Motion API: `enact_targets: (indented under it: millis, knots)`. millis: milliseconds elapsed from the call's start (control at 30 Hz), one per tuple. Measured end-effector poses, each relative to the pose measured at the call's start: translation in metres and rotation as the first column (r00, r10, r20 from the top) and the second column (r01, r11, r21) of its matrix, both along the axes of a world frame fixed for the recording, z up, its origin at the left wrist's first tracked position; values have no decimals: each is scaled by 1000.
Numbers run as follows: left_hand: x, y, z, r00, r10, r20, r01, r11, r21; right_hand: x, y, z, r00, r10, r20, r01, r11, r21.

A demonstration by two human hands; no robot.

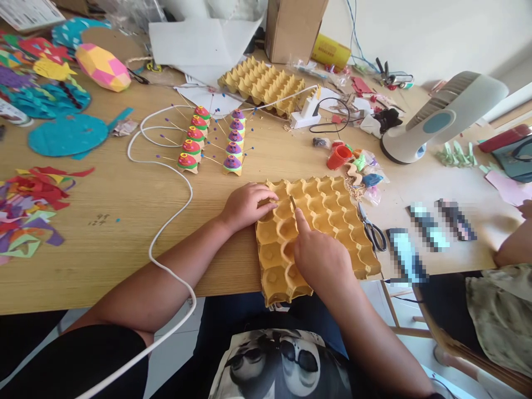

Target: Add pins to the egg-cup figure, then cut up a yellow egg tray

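A yellow pulp egg tray (274, 277) lies in front of me at the table edge, its near side sticking out over the edge. My left hand (250, 206) grips its upper left corner, the fingers bent over the rim. Over the middle of the tray is my right hand (322, 257), closed around a small knife (293, 203) with the index finger stretched along it. Only the thin blade shows, touching the tray between cups in the upper rows; the palm hides the handle. Scissors (374, 230) with dark handles lie against the tray's right side.
Red egg-cup figures (192, 147) and purple ones (235, 147) stand beyond the tray. Another egg tray (261, 80) lies at the back. A white cable (189, 194) crosses the table and my left forearm. A fan (440, 116) stands right; another person's arm (515, 244) rests nearby.
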State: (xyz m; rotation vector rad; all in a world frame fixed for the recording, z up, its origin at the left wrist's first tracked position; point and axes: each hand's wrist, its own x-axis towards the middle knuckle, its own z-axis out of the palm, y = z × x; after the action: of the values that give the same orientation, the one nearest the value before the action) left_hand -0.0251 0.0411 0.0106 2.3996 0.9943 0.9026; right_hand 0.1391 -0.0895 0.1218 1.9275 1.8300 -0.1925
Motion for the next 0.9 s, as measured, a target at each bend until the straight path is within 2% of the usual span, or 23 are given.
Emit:
enact_targets:
  millis: [267, 500, 733, 900]
  knots:
    - [-1, 3, 0, 999, -42, 12, 42, 999, 16, -4, 16, -8, 999, -45, -22, 45, 998, 33]
    - [0, 0, 1, 1000, -13, 2, 13, 1000, 6, -1, -6, -6, 1000, -1, 2, 1, 999, 48]
    - [-1, 4, 0, 999, -52, -3, 52, 999, -5, -5, 19, -14, 997, -49, -58, 52, 998, 47]
    - [0, 0, 0, 1000, -14, -4, 14, 1000, -20, -3, -2, -8, 1000, -15, -11, 16, 999, 41]
